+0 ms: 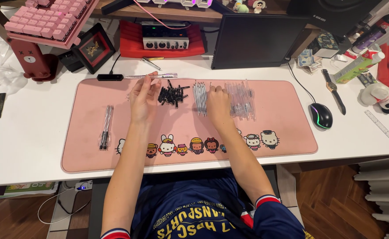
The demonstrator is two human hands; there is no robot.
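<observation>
A pink desk mat [114,155] lies on a white table [21,137]. The left hand [142,99] hovers with spread fingers beside a pile of black pen caps [173,95]. The right hand [218,104] rests between a row of thin refills [200,97] and clear pen barrels [241,99]. Some finished pens [106,126] lie at the left of the mat. A computer mouse [321,115] sits at the right.

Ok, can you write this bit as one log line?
left hand: raised over pink mat | right hand: on clear pen barrels | between: black caps, refills
</observation>
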